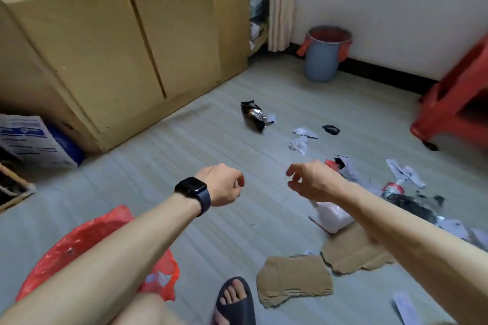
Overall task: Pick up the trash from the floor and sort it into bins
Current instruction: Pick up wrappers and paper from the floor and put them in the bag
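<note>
My left hand [224, 183], with a dark watch on the wrist, hovers over bare floor with its fingers curled in and nothing in them. My right hand [311, 179] hangs beside it, fingers loosely bent, holding nothing. Trash lies scattered on the floor to the right: a black foil wrapper [254, 115], torn white paper scraps [301, 138], a small black crumpled piece [331, 129], two torn cardboard pieces [293, 278], a white plastic bag [332, 215] and a pile of wrappers [406, 200]. A blue bin [323, 57] with a red liner stands by the far wall. A red bag-lined bin [87, 240] sits under my left forearm.
A tan cabinet [111, 55] fills the left. A black trash bag [257, 5] hangs beside it near a curtain. A red plastic stool [454, 103] stands at the right. A white and blue box [31, 140] leans at the left. My sandalled foot [235, 301] is at the bottom.
</note>
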Available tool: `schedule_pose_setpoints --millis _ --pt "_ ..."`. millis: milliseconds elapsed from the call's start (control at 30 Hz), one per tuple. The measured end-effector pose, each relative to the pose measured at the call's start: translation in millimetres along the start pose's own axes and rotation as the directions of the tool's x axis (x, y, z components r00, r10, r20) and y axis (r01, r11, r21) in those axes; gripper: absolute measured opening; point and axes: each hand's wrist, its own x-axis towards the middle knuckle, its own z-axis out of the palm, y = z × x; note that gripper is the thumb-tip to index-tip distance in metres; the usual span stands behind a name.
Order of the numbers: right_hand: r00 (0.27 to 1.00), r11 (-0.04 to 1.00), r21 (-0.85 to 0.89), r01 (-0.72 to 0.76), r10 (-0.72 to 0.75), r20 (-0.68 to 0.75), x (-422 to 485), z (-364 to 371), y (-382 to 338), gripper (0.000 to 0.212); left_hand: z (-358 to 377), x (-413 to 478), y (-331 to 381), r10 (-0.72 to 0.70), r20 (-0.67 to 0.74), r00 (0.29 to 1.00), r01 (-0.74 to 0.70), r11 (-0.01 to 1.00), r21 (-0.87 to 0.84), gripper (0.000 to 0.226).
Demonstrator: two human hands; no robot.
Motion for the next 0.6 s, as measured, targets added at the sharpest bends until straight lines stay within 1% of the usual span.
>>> schedule_pose_setpoints --millis 100,167,233,300,367,400,467,533,600 --pt "0.995 0.996 0.011 -0.089 0.088 0.036 -21 14 68 0.033 32 44 54 0.109 0.126 0.986 -0.113 0.993 0.031 0.027" --pt "0.980 0.980 0.059 -0.190 0.185 0.072 -42 39 111 0.033 68 62 83 0.156 0.228 0.961 -0.172 0.984 0.050 0.031" --pt "0.947 0.939 0.139 -0.314 0.298 0.121 -67 71 152 0.035 111 75 109 0.175 0.314 0.933 -0.195 0.980 0.032 0.033" --pt "0.898 0.873 0.218 -0.436 0.406 0.169 -96 111 189 0.037 161 88 136 0.170 0.387 0.906 -0.185 0.983 0.002 0.035" --pt "0.836 0.790 0.275 -0.548 0.511 0.200 -127 153 217 0.038 204 95 157 0.144 0.437 0.888 -0.138 0.989 -0.046 0.038" --pt "0.794 0.736 0.299 -0.608 0.568 0.217 -144 176 231 0.041 227 100 168 0.124 0.458 0.880 -0.105 0.992 -0.066 0.039" --pt "0.713 0.638 0.325 -0.698 0.663 0.229 -173 217 253 0.049 259 106 182 0.064 0.478 0.876 -0.032 0.997 -0.075 0.039" --pt "0.619 0.538 0.324 -0.778 0.745 0.249 -195 249 266 0.057 284 110 189 -0.013 0.471 0.882 0.047 0.997 -0.060 0.038" --pt "0.526 0.450 0.301 -0.841 0.810 0.260 -208 270 273 0.062 301 112 193 -0.099 0.436 0.895 0.136 0.989 -0.054 0.037"
